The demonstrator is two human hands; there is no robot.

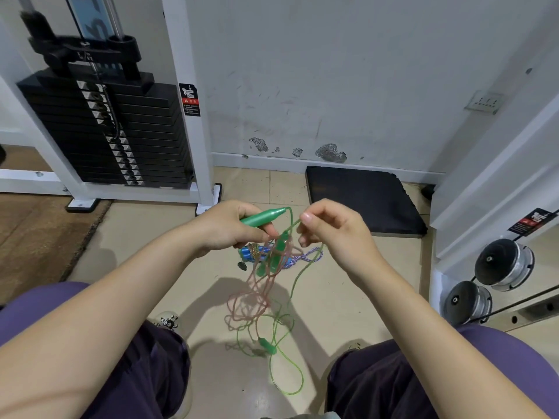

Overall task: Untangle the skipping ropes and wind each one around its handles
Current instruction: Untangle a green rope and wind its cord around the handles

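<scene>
Beige tile floor (187, 258) in a gym corner, scuffed white wall behind; person seated, knees either side of the tangle.

Status: early. Left hand (230, 226) grips one green handle (262, 217), tip pointing toward the right hand. Right hand (329, 226) pinches the green rope (295, 281) just off that handle's tip, other fingers loosely curled. Judging by that, the green one is being picked out first.

Below the green handle:
- a pink rope (246, 300) hangs in loose loops, crossed through the green cord, so not separated yet
- more green handle-shaped pieces sit inside the knot right under the hands; can't tell which rope owns them
- another green handle (266, 346) lies lower on the tile, nearest the person, with green loops trailing past it

Behind the hanging tangle, on the floor: a blue handle pair (252, 252) that looks wrapped already, and a purple-white braided rope (310, 257) loose beside it. Can't tell whether those belong together.

Left to do, by my read: pull green free of pink, then wind both. Nothing green or pink is wound so far.

Surroundings, relative to the green handle: weight stack (99, 125) in a white frame far left, black mat (363, 201) just beyond to the right against the wall, dumbbells (502, 264) on a rack far right. None obstruct. The only real blocker is the green and pink crossing.
</scene>
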